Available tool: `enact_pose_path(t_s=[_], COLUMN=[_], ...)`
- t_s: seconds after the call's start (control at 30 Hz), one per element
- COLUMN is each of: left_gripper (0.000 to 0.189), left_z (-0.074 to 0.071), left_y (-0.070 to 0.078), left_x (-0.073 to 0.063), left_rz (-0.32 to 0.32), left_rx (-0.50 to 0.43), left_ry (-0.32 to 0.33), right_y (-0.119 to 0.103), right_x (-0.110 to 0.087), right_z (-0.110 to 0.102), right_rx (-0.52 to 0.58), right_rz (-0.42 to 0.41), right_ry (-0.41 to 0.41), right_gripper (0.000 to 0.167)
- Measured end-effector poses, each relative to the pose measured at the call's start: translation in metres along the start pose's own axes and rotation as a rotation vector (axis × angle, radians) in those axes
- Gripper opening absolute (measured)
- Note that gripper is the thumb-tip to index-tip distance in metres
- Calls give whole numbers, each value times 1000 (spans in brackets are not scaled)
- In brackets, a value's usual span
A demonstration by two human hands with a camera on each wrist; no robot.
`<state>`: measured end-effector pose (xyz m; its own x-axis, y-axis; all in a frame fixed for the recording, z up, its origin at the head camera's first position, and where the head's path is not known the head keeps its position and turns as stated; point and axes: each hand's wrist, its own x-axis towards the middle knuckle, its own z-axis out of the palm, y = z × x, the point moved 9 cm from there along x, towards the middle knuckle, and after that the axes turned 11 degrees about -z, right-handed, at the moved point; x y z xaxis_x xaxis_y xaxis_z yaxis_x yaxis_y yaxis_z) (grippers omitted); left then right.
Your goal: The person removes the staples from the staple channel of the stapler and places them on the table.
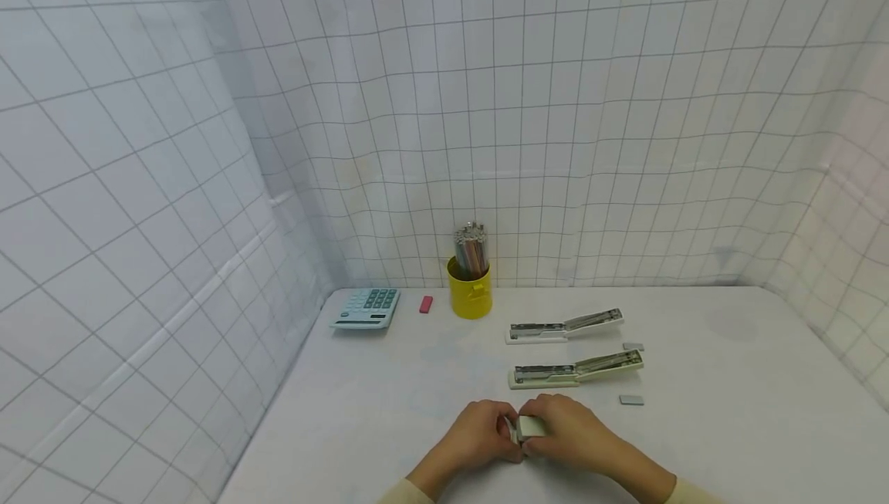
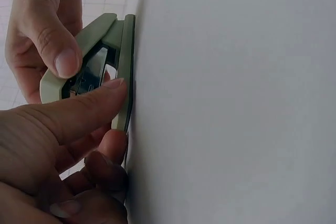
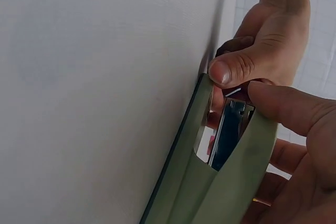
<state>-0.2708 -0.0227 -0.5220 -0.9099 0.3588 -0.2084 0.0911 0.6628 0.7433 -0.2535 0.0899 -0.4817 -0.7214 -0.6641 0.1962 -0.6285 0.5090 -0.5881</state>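
Stapler (image 1: 532, 427) held in our left hand (image 1: 479, 438) and right hand (image 1: 572, 434) seems unopened; two opened staplers (image 1: 562, 380) lie nearer the desk's (image 1: 736, 427) back edge.

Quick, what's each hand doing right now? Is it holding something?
Left hand: closed, pinching the base end of a green stapler.
Right hand: closed, gripping the same stapler's upper arm.

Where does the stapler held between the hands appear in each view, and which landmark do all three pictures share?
Head: stapler low, just right of centre.
Left wrist: stapler left of centre, mostly in the upper half.
Right wrist: stapler lower right of centre, cut by the bottom edge.
Shared landmark: the left hand, holding it.
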Motion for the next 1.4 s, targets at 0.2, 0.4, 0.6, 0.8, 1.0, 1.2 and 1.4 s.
enact_pose_path(t_s=[0.2, 0.4, 0.6, 0.8, 1.0, 1.2, 1.4], left_gripper=[27, 25, 25, 26, 25, 24, 23], left_z=[0, 0, 1, 0, 3, 3, 2], left_y=[1, 3, 3, 1, 0, 1, 2], left_x=[-1, -2, -2, -2, -2, -2, -2], left_rz=[12, 17, 16, 3, -10, -11, -2], left_rx=[3, 0, -2, 5, 3, 25, 33], left_ry=[36, 47, 51, 54, 48, 44, 53], right_y=[2, 5, 5, 0, 0, 3, 13], right_x=[0, -1, -5, -11, -24, -38, -51], right_z=[3, 4, -5, -22, -36, -52, -62], right_rx=[27, 25, 57, 107, 149, 152, 203], right_rz=[26, 27, 33, 4, 5, -11, 31], right_ry=[-1, 12, 49, 92, 129, 169, 160], right_gripper=[31, 30, 29, 30, 33, 32, 33])
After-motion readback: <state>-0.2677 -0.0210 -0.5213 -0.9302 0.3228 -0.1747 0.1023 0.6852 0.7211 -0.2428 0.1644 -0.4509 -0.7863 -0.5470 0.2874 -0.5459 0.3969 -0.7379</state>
